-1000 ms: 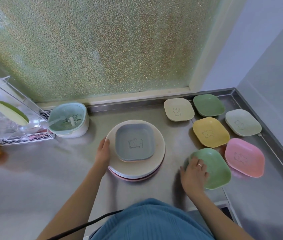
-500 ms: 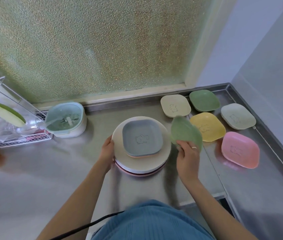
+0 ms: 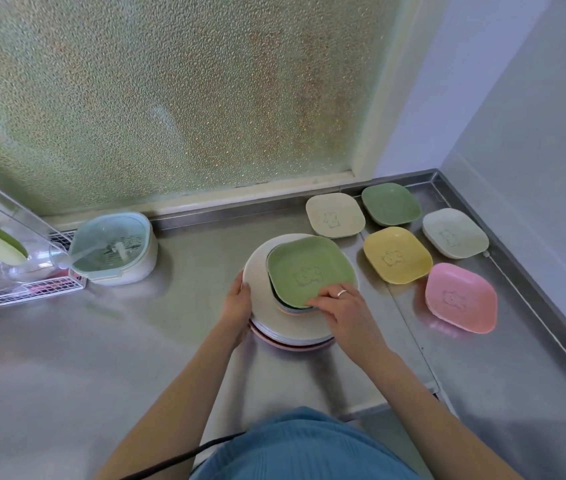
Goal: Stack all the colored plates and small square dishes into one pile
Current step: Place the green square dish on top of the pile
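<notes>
Setting light green dish (image 3: 309, 268) on pile (image 3: 288, 327), right hand (image 3: 338, 308) fingertips pinching near rim; left hand (image 3: 238, 303) cupping pile's left edge. Probably light, stiff, slick; best gripped by rim.

One square dish (image 3: 306, 268) lies atop the plate pile (image 3: 292, 332); five dishes (image 3: 396, 254) lie right of it.
</notes>
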### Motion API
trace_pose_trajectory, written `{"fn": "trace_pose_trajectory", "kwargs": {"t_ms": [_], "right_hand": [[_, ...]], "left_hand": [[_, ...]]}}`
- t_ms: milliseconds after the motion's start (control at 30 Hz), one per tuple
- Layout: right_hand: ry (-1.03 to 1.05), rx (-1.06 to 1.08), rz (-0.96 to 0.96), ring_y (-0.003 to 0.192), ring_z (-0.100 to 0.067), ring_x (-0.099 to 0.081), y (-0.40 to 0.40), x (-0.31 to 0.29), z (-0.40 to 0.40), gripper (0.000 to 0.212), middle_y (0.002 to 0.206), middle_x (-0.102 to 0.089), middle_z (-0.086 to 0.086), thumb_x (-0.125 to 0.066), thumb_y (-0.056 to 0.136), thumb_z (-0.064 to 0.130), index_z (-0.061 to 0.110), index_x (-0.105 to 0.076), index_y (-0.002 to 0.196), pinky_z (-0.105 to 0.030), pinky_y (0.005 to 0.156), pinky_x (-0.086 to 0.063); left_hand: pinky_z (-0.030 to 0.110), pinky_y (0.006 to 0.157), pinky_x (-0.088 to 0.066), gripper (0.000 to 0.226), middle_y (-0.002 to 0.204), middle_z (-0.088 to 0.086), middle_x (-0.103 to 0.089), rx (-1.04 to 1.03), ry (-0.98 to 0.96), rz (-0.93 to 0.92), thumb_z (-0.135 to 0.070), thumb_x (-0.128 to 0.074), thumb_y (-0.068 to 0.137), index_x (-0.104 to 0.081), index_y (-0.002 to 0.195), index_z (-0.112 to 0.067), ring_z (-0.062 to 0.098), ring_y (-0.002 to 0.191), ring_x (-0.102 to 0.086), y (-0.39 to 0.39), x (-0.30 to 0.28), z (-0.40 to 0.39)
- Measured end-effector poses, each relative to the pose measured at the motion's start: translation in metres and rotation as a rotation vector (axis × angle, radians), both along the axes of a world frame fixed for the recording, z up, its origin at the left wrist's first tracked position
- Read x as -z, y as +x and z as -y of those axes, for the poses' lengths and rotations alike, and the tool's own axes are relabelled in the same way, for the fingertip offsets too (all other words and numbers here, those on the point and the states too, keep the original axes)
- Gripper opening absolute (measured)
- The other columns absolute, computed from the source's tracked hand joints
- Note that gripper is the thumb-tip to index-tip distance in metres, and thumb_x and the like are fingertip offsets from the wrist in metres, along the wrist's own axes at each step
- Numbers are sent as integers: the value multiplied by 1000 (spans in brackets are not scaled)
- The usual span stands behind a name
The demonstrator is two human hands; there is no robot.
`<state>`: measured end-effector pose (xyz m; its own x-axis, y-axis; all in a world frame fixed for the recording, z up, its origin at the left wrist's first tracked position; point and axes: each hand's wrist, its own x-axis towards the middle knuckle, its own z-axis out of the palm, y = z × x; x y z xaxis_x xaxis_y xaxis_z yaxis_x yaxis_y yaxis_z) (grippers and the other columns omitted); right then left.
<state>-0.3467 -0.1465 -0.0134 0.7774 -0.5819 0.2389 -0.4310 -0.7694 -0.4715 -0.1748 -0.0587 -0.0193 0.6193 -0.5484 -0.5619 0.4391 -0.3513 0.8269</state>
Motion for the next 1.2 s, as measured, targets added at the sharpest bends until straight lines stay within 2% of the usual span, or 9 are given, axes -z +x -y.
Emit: {"fn": "trace_pose_trajectory", "kwargs": {"t_ms": [167,267,333,467,567,767,900,1033,1200], "right_hand": [[239,-75,-44,98,-25,-53,5,5,1,28,98,-64,-8,-54,89,4,12,-70,110,-27,87,-41],[236,-80,-35,95,-21,-55,5,1,1,26,97,-65,-3,-52,92,23,15,-71,106,-32,86,-46],[188,7,67,91,-18,-56,3,-6,8,33,95,-67,0,-45,92,33,16,-72,100,-30,82,-47],[157,333,276,88,-21,-57,-3,-11,49,18,93,-67,-1,-51,91,14,15,-68,96,-32,78,-45],[203,503,174,88,-31,-57,-6,2,86,20,99,-64,-9,-50,91,10,14,-64,105,-36,73,-44],[241,631,-285,106,-35,-54,-15,29,112,35,121,-55,-14,-47,92,15,15,-47,127,-44,79,-47],[176,643,-568,115,-31,-45,-18,41,110,30,119,-58,-13,-34,95,11,13,-51,119,-40,87,-37],[116,656,-589,117,-30,-42,-25,50,108,35,117,-59,-11,-28,94,6,16,-54,116,-40,96,-29],[103,658,-538,114,-29,-42,-31,55,102,36,114,-60,-9,-33,94,9,22,-60,113,-38,93,-26]], "left_hand": [[42,96,-45,41,119,1,-55,-8,27,34,-19,-27,100,-46,134,-32,22,101,-51,0,6,1],[40,100,-42,41,131,1,-54,2,80,116,-24,-30,99,-44,136,-30,22,109,-51,3,12,3],[40,112,-32,45,146,7,-42,85,171,286,-30,-34,99,-35,144,-28,26,128,-42,7,14,5],[41,119,-16,50,154,8,-28,164,198,462,-37,-36,98,-27,147,-30,25,143,-22,12,1,19],[42,120,-14,47,154,4,-30,257,169,563,-35,-36,99,-33,145,-28,21,144,-21,19,-1,33],[49,117,-20,41,150,3,-38,334,242,598,-34,-36,97,-48,136,-29,21,142,-28,22,4,41],[48,109,-35,47,132,-6,-57,327,200,601,-49,-33,87,-58,124,-34,18,125,-48,23,13,40],[42,105,-42,32,120,4,-65,198,137,577,-28,-44,96,-63,121,-26,24,120,-54,16,7,41],[44,102,-44,32,117,8,-66,170,132,621,-28,-43,96,-64,120,-28,28,123,-53,12,9,39]]}}
